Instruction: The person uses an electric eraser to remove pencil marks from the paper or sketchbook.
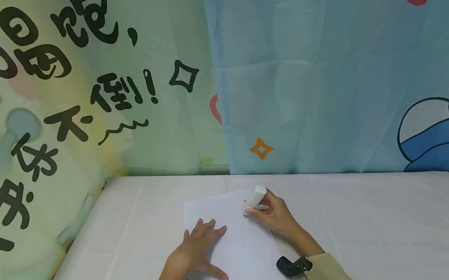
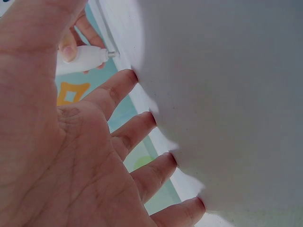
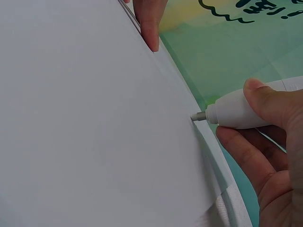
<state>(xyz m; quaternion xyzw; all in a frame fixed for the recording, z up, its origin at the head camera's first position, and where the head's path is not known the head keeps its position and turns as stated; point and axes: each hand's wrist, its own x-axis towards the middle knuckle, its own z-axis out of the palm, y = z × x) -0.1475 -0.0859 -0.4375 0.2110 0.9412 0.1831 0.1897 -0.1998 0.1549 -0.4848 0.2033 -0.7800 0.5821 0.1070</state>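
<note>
We have two bare hands at work over a white sheet of paper (image 1: pixel 245 256) lying on a white-covered counter (image 1: pixel 372 220). Left hand (image 1: pixel 196 248): fingers straight and spread, thumb out to the side, fingertips resting on the paper. Left wrist view backs that up — we see four separate fingertips meeting the sheet. It grips nothing.

Right hand (image 1: pixel 275 213): pinching a white pen-shaped tool (image 1: pixel 257 195) between thumb and fingers. Tool is tilted, near the far right corner of the sheet, thick end up and thin grey tip (image 3: pixel 199 116) down. In the right wrist view the tip meets the paper; we can't tell what kind of tool it is. No readable mark on the sheet from here. The two hands are apart, left one nearer the wearer.

Both wrists carry black devices, right one (image 1: pixel 294 266) in clearer view, below beige sleeves (image 1: pixel 330 272). Behind the counter we've got two cloths: a green one (image 1: pixel 166 137) with large black characters, and a blue one (image 1: pixel 304 81) — red heart, orange star and a carrot printed on it.
</note>
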